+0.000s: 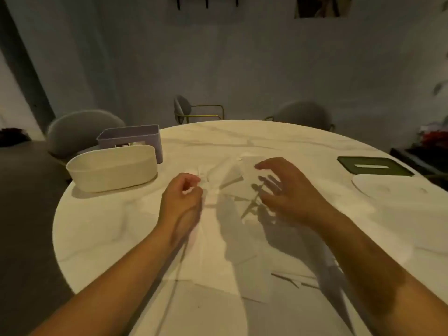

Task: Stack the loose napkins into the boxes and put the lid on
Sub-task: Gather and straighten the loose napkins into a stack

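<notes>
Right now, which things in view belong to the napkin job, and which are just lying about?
Job: loose napkins, cream box, purple box, green lid, white lid; left hand pinches a napkin, right hand open above them.
Lying about: grey chairs.

A round white table with faint grey veining fills the near scene. Beyond its far edge stand three chairs: a grey round-backed chair at far left, a chair with a thin gold frame at centre, and another grey chair to the right. A picture hangs on the far wall. Blurred red objects sit at the right edge, with plant leaves above them.
</notes>
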A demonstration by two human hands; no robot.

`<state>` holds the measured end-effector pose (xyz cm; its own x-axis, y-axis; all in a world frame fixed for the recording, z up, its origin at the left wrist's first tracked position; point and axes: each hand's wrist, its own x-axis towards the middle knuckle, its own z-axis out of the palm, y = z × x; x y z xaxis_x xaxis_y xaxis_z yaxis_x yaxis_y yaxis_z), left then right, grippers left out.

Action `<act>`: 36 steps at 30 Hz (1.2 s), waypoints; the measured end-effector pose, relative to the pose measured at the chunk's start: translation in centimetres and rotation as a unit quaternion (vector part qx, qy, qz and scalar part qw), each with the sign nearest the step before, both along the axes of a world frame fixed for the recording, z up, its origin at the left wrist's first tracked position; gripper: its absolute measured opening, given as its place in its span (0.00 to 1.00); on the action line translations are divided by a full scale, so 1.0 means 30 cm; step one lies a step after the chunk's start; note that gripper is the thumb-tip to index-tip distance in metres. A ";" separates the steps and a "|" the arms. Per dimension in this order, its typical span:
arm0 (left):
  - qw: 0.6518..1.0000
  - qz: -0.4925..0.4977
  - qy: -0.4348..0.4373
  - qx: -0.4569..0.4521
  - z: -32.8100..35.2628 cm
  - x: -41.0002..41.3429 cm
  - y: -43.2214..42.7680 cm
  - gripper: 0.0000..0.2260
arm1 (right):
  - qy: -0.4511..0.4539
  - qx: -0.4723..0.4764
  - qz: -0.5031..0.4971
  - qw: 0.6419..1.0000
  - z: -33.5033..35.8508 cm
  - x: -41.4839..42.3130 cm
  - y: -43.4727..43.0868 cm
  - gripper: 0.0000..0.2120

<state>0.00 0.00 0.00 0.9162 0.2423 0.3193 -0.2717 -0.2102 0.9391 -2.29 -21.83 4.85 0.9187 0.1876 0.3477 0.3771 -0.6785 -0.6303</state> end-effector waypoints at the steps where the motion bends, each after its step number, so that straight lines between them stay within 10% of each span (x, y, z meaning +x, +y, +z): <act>1: 1.000 0.008 -0.011 0.025 -0.014 0.018 -0.014 0.08 | -0.005 -0.061 0.018 0.998 -0.006 0.001 0.013 0.26; 8: 0.969 0.039 0.109 0.219 -0.003 0.132 -0.120 0.15 | 0.021 -0.125 0.028 0.992 0.003 0.088 0.060 0.38; 20: 0.999 -0.012 0.026 0.046 0.000 0.234 -0.147 0.11 | -0.088 -0.217 -0.037 0.972 -0.003 0.231 0.065 0.15; 27: 0.998 0.040 -0.013 -0.043 0.004 0.225 -0.122 0.11 | -0.020 0.135 -0.133 0.982 -0.018 0.227 0.000 0.08; 31: 0.998 0.050 -0.022 -0.031 0.011 0.208 -0.124 0.11 | 0.022 0.425 -0.157 0.891 -0.022 0.255 -0.030 0.08; 36: 0.995 0.078 -0.053 -0.040 0.073 0.166 -0.159 0.12 | 0.052 0.561 -0.155 0.811 0.000 0.251 -0.080 0.05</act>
<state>4.97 -4.77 2.18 0.8279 0.4075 0.3854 -0.3391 -0.1837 0.9226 5.24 -24.23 4.86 0.8959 -0.4405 0.0573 0.2039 0.2931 -0.9341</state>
